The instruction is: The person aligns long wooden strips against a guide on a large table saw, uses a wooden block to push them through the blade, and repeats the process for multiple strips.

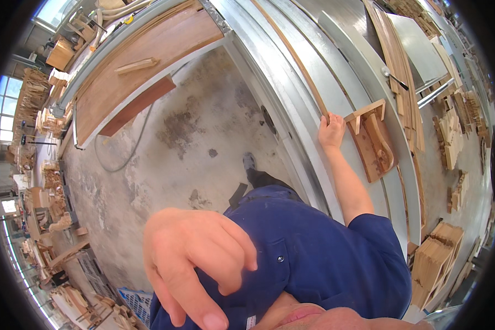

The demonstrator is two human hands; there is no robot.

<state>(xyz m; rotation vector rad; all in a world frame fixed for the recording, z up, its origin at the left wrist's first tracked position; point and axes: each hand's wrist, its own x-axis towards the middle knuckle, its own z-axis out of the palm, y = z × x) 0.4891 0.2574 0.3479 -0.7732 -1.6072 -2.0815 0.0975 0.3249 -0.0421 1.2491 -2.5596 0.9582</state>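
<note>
My right hand [333,131] reaches onto a grey metal machine table [330,62]. Its fingers close around the near end of a long, thin wooden strip [291,47], which runs lengthwise along the table. Just right of that hand lies a wooden push block [361,150] with a curved carved handle [379,140] and a crosspiece at its far end. Close to the camera, in front of my chest, my left hand [198,251] is raised. Its fingers are bent and apart, and nothing shows in them.
A tall metal fence [367,62] runs along the table's right side, with long wooden strips [400,74] beyond it. At far left, a wooden-topped side table [148,62] carries a short offcut [137,65]. A cable [136,152] curves across the stained concrete floor [181,123]. Stacked boards [435,255] stand right.
</note>
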